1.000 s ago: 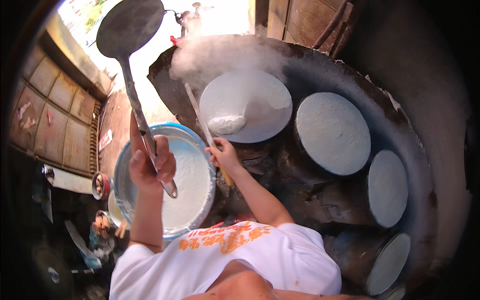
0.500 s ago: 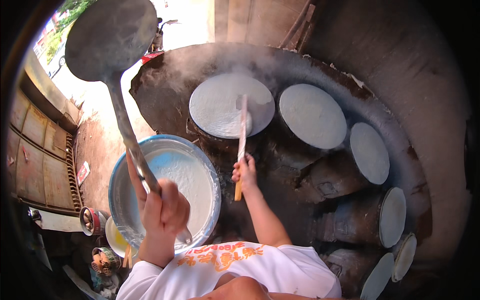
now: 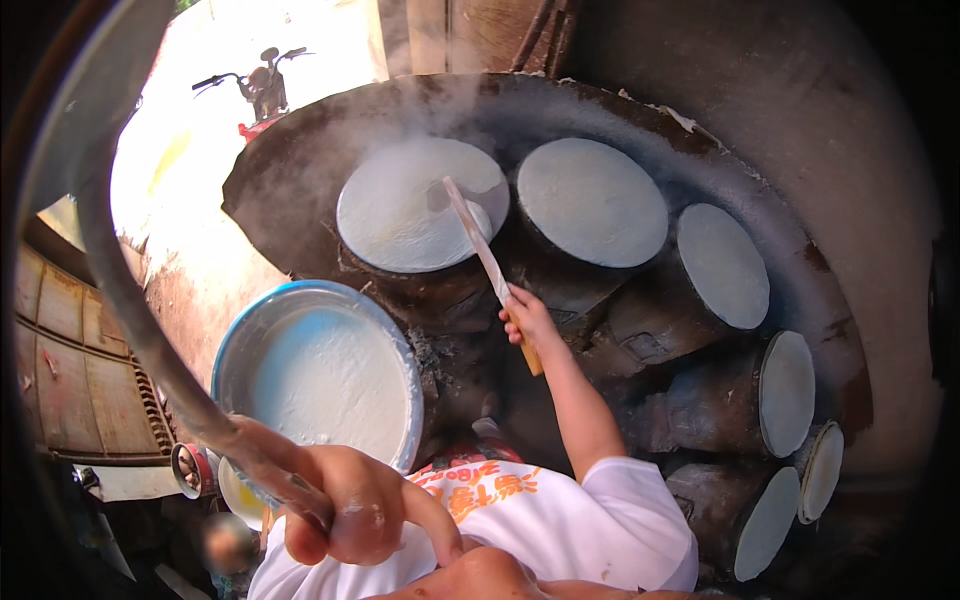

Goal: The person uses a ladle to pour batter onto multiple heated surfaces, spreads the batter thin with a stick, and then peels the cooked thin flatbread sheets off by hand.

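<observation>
My left hand (image 3: 355, 500) is wrapped round the long metal handle of a ladle (image 3: 150, 325), raised close in front of me; its wide head runs out of view at the upper left. My right hand (image 3: 530, 320) grips the yellowish end of a long, flat wooden spreader (image 3: 480, 240). The spreader reaches over the right side of a steaming round griddle (image 3: 400, 215) coated with white batter. Beside its blade lie a small mound of batter and a greyish bare patch. A blue-rimmed basin (image 3: 222, 355) of white batter stands beyond my left hand.
Several more round griddles with pale tops curve round to my right, including one (image 3: 592, 203) beside the steaming one. A dark, sooty rim (image 3: 810, 260) surrounds them. At the left are a rusty metal panel (image 3: 75, 390) and a small can (image 3: 193, 468); a red motorbike (image 3: 265, 90) stands outside.
My left hand has come nearer with the ladle, whose head has swung left, mostly out of view. My right hand still holds the spreader, now slanted up to the left. The view has shifted.
</observation>
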`<control>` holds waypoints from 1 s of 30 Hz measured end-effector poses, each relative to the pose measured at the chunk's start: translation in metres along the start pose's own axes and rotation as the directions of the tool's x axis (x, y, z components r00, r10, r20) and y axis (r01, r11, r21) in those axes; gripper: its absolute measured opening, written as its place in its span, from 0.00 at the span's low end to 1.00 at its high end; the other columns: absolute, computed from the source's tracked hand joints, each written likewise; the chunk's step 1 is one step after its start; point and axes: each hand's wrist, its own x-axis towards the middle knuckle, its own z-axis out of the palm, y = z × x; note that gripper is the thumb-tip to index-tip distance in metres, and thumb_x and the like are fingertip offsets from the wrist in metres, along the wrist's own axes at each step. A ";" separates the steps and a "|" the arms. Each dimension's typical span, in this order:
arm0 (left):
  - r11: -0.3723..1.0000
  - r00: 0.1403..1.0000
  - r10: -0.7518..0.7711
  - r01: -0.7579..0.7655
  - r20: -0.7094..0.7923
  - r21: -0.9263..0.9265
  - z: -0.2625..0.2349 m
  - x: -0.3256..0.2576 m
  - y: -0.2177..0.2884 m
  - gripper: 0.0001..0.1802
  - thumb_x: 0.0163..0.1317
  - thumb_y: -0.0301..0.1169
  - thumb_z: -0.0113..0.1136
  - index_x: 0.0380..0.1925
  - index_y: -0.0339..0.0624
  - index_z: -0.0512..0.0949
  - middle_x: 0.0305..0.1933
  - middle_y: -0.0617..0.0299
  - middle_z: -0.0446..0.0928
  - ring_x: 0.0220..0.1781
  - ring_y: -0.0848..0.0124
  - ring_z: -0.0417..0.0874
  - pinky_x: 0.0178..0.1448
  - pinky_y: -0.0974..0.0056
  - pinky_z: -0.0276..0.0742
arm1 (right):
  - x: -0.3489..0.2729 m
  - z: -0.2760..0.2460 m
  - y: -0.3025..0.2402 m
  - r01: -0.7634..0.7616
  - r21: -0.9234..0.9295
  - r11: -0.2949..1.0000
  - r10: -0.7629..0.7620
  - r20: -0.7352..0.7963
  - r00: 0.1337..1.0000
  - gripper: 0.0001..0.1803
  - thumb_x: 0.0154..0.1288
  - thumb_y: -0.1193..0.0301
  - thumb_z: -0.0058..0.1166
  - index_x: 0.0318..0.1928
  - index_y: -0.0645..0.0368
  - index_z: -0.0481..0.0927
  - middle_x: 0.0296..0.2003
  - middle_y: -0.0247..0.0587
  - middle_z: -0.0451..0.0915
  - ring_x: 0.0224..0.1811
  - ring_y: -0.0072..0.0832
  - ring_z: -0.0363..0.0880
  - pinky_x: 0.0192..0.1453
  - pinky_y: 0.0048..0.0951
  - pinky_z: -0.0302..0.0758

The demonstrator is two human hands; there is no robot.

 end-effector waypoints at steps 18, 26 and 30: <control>0.761 0.924 0.171 0.097 -0.343 0.642 -0.138 0.094 -0.078 0.38 0.70 0.33 0.48 0.72 0.65 0.39 0.15 0.70 0.57 0.08 0.84 0.54 0.48 0.50 0.79 | 0.119 -0.045 -0.079 0.286 -0.893 0.348 -0.683 -0.032 0.730 0.19 0.65 0.69 0.46 0.57 0.50 0.73 0.32 0.53 0.77 0.37 0.50 0.78 0.40 0.46 0.75; 0.545 0.748 0.176 0.468 -0.640 0.696 -0.191 0.093 -0.071 0.34 0.70 0.26 0.42 0.72 0.56 0.43 0.14 0.72 0.54 0.08 0.84 0.52 0.34 0.63 0.82 | 0.093 -0.054 -0.085 0.163 -0.924 0.345 -0.614 -0.091 0.784 0.19 0.66 0.73 0.40 0.56 0.52 0.73 0.37 0.51 0.70 0.31 0.50 0.78 0.33 0.45 0.76; 0.705 0.509 0.162 0.540 -0.845 0.460 -0.231 0.131 -0.090 0.32 0.69 0.26 0.43 0.71 0.56 0.48 0.15 0.74 0.53 0.10 0.82 0.56 0.28 0.70 0.73 | 0.102 0.002 -0.082 0.220 -0.955 0.198 -0.522 0.087 0.848 0.19 0.66 0.69 0.41 0.56 0.49 0.73 0.40 0.51 0.70 0.38 0.53 0.76 0.43 0.50 0.73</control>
